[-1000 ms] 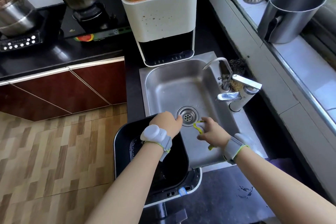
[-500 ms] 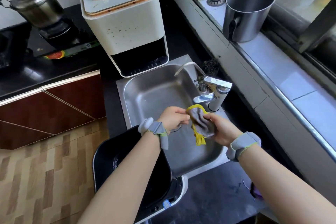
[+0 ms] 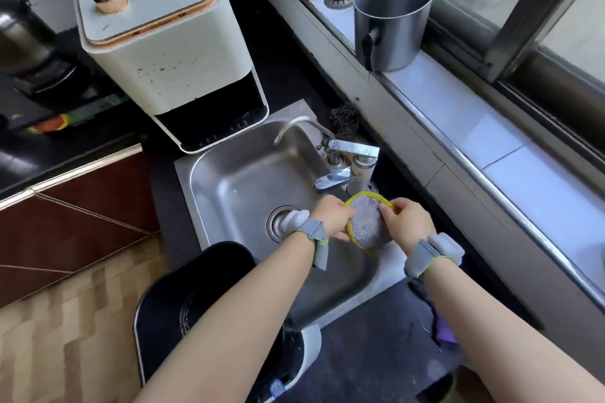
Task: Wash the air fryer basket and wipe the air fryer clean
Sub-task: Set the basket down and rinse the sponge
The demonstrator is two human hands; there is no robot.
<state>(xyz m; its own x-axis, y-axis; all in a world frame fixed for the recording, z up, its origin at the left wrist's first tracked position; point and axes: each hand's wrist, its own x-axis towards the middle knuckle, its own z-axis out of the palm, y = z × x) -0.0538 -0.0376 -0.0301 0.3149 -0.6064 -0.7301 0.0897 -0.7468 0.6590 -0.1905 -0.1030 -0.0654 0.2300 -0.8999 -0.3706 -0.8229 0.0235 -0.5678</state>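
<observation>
both hands (image 3: 370,222) gripping grey scouring pad (image 3: 368,222) between them over sink (image 3: 235,180), basket (image 3: 196,278) seemingly below left forearm

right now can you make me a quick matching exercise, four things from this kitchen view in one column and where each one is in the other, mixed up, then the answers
Things
1. scrub pad
2. steel pot
3. air fryer basket
4. air fryer

Places
A. on the window sill
B. on the counter behind the sink
C. held between both hands, left hand and right hand, over the sink
D. at the near edge of the sink, under the left forearm

Pairs: 1-C, 2-A, 3-D, 4-B
</observation>
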